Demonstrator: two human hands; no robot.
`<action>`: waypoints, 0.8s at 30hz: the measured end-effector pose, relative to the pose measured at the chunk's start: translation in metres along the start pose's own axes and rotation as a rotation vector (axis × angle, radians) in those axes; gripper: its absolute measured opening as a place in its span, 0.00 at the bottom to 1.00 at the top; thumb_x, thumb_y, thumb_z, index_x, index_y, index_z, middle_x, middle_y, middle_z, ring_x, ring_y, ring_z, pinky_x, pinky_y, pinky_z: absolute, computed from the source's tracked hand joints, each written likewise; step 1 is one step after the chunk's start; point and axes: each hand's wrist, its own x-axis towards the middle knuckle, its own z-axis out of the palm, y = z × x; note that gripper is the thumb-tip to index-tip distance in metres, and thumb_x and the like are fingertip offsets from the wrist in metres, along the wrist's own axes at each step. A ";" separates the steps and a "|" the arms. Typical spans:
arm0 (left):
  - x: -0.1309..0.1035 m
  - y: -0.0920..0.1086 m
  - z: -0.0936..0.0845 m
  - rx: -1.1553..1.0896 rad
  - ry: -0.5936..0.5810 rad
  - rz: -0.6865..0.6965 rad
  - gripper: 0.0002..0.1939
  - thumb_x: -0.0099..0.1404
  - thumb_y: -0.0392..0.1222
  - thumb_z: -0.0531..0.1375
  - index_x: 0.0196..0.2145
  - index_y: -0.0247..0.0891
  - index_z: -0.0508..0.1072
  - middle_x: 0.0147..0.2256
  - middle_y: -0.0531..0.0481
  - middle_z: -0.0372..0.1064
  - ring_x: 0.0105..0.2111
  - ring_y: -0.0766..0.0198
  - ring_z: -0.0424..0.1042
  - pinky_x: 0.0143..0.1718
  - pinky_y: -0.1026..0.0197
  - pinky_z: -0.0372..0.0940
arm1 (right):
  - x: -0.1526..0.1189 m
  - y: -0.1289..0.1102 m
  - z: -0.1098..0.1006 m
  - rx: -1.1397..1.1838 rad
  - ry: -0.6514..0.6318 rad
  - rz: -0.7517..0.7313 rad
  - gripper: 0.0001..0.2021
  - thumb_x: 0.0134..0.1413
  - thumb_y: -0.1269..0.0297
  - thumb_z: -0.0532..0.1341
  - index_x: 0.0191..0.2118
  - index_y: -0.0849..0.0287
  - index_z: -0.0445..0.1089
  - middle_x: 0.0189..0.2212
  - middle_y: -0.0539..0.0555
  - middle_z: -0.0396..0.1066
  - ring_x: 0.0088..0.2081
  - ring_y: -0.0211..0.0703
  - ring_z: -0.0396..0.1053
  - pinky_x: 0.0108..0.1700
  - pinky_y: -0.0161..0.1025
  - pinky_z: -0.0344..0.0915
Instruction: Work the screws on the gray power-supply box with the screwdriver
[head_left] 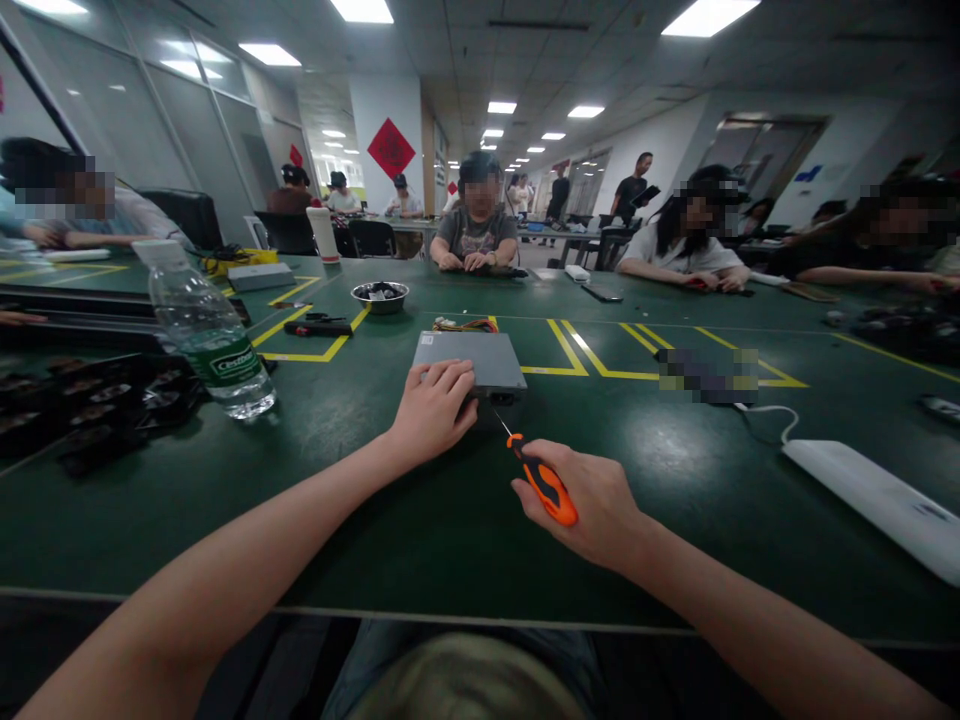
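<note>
My left hand (pixel 437 405) lies palm down, fingers bent; right of them, nearer me, my right hand (pixel 592 490) curls, fingertips apparently tucked under.

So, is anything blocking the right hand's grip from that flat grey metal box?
Nothing visible does. Only the orange-and-black screwdriver in the right hand's grip lies between, pointing toward the box.

Left grip (pixel 436 408) on grey metal box (pixel 491 352), orange-and-black screwdriver (pixel 553 492) in right grip (pixel 600 503)
</note>
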 end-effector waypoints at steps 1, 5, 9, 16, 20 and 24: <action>0.000 0.000 0.000 0.001 -0.003 0.001 0.13 0.63 0.41 0.51 0.45 0.38 0.65 0.52 0.46 0.64 0.52 0.56 0.61 0.49 0.49 0.52 | -0.001 0.000 0.001 0.008 -0.006 -0.008 0.09 0.56 0.63 0.53 0.40 0.62 0.63 0.25 0.50 0.67 0.23 0.33 0.62 0.27 0.31 0.58; 0.000 0.001 -0.001 -0.002 -0.006 -0.003 0.12 0.63 0.41 0.51 0.45 0.39 0.65 0.52 0.46 0.64 0.52 0.55 0.61 0.49 0.49 0.52 | -0.001 -0.004 0.004 -0.023 -0.089 -0.102 0.05 0.51 0.69 0.54 0.32 0.60 0.66 0.25 0.51 0.63 0.26 0.36 0.59 0.29 0.33 0.55; 0.001 0.001 -0.001 -0.003 0.002 -0.007 0.13 0.63 0.41 0.51 0.46 0.39 0.65 0.52 0.45 0.65 0.52 0.55 0.61 0.49 0.49 0.52 | 0.001 -0.006 0.001 -0.026 -0.107 -0.098 0.06 0.49 0.69 0.54 0.31 0.60 0.68 0.25 0.52 0.60 0.27 0.38 0.56 0.29 0.35 0.54; 0.001 0.000 0.000 -0.013 -0.007 -0.008 0.13 0.63 0.40 0.52 0.45 0.40 0.65 0.52 0.45 0.64 0.53 0.54 0.60 0.49 0.48 0.52 | 0.002 -0.004 -0.005 0.012 -0.064 0.001 0.12 0.57 0.60 0.53 0.40 0.63 0.65 0.25 0.52 0.66 0.25 0.36 0.62 0.28 0.33 0.57; 0.001 0.001 -0.001 -0.011 -0.007 -0.012 0.13 0.63 0.40 0.51 0.45 0.40 0.65 0.52 0.45 0.64 0.53 0.55 0.61 0.50 0.49 0.52 | -0.001 -0.003 -0.001 0.010 -0.048 -0.013 0.09 0.55 0.66 0.53 0.39 0.63 0.64 0.25 0.51 0.66 0.24 0.35 0.62 0.29 0.33 0.58; 0.001 0.002 -0.001 -0.016 0.004 -0.013 0.13 0.63 0.40 0.52 0.46 0.39 0.65 0.52 0.45 0.65 0.52 0.55 0.61 0.50 0.49 0.52 | 0.001 -0.006 0.002 -0.079 -0.126 -0.106 0.05 0.49 0.70 0.54 0.30 0.59 0.66 0.25 0.53 0.62 0.26 0.39 0.58 0.27 0.35 0.54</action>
